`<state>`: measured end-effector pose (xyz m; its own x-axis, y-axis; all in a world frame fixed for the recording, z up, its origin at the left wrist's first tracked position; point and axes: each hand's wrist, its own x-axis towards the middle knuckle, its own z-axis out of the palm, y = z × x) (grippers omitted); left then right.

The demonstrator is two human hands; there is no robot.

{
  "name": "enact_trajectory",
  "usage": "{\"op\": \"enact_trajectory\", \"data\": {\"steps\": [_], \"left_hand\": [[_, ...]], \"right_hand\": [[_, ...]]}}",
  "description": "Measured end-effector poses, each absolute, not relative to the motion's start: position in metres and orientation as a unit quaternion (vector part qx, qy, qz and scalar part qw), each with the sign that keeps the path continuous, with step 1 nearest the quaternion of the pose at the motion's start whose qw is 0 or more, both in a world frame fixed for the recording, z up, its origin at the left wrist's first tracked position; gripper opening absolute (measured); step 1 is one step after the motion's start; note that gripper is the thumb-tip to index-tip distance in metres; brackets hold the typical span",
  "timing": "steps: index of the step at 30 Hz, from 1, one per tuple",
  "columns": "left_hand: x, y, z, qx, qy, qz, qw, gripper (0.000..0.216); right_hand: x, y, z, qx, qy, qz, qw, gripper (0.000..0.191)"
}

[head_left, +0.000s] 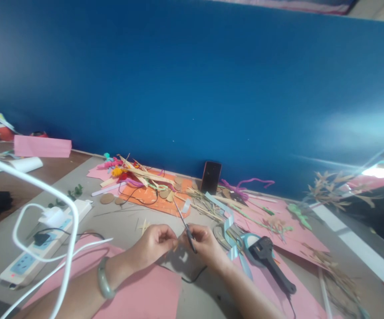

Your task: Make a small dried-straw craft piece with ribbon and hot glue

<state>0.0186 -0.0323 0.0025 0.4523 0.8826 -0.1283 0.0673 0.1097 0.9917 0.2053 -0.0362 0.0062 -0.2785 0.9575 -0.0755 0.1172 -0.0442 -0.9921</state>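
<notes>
My left hand (155, 245) is closed in a pinch near the middle of the table, holding something small that I cannot make out. My right hand (205, 243) is closed round a pair of scissors (184, 223), whose thin blades point up and to the left. The two hands nearly touch over the grey table top (125, 221). A green bangle (103, 278) sits on my left wrist. A pink paper sheet (139, 292) lies under my left forearm.
A black glue gun (272, 261) and a roll of light blue ribbon (241, 241) lie right of my hands. An orange sheet (155, 197) with straw, pipe cleaners and pompoms lies behind. A phone (211, 177) leans on the blue wall. A white power strip (42, 246) and cables sit left.
</notes>
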Motion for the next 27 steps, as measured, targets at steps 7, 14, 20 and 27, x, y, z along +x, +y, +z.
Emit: {"op": "enact_trajectory", "data": {"steps": [7, 14, 20, 27], "left_hand": [[0.0203, -0.0354, 0.003, 0.572, 0.415, 0.357, 0.611, 0.015], [0.0193, -0.0343, 0.0022, 0.558, 0.404, 0.352, 0.633, 0.023], [0.0187, -0.0337, -0.0002, 0.555, 0.4, 0.341, 0.645, 0.03], [0.0187, -0.0322, -0.0055, 0.489, 0.378, 0.325, 0.716, 0.037]], "right_hand": [[0.2048, -0.0359, 0.0063, -0.462, -0.588, 0.547, 0.376, 0.011], [0.2052, -0.0383, 0.0082, -0.442, -0.544, 0.607, 0.375, 0.016], [0.2066, -0.0369, 0.006, -0.447, -0.544, 0.598, 0.383, 0.016], [0.2032, -0.0365, 0.0041, -0.474, -0.614, 0.519, 0.36, 0.012]]}}
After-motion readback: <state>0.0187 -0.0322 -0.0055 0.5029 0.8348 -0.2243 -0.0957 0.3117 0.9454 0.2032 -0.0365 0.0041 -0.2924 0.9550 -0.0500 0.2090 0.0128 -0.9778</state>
